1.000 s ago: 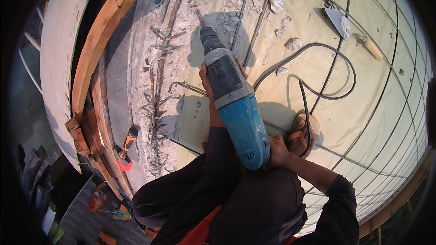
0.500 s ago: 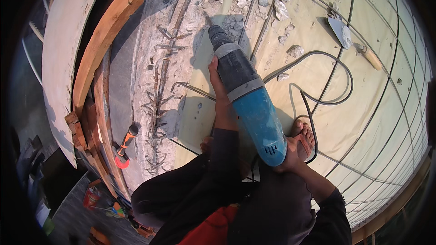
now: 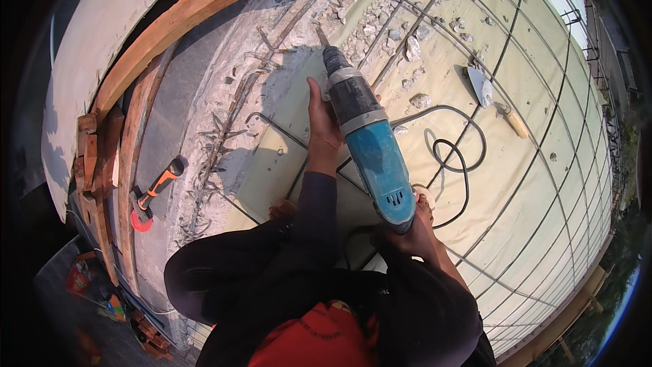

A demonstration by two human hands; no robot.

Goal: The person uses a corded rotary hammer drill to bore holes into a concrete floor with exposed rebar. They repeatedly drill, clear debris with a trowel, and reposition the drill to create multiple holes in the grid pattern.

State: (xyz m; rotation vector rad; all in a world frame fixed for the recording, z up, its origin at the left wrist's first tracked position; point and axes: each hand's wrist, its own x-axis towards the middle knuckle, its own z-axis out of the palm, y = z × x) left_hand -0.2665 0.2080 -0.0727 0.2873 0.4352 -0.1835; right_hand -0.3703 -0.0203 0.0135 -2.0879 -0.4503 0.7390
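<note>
A blue and black rotary hammer with a pointed bit slants across the middle, bit away from me. My left hand cradles its dark front barrel from below, thumb standing off to the left and a fingertip showing at the right side. At the rear end, my right hand is wrapped round the handle, mostly hidden under the blue housing. The bit's tip lies over the rough broken concrete; whether it touches cannot be told. A black cord loops on the pale sheet to the right.
Rebar crosses the pale sheet. A trowel lies among concrete chunks. To the left are an orange-handled hammer, wooden beams and a pale board. My bare feet are near the tool.
The view has shifted, so the surroundings sit differently. My left thumb has moved away from the barrel, and the rotary hammer stands a little more upright in view. Both hands still hold it.
</note>
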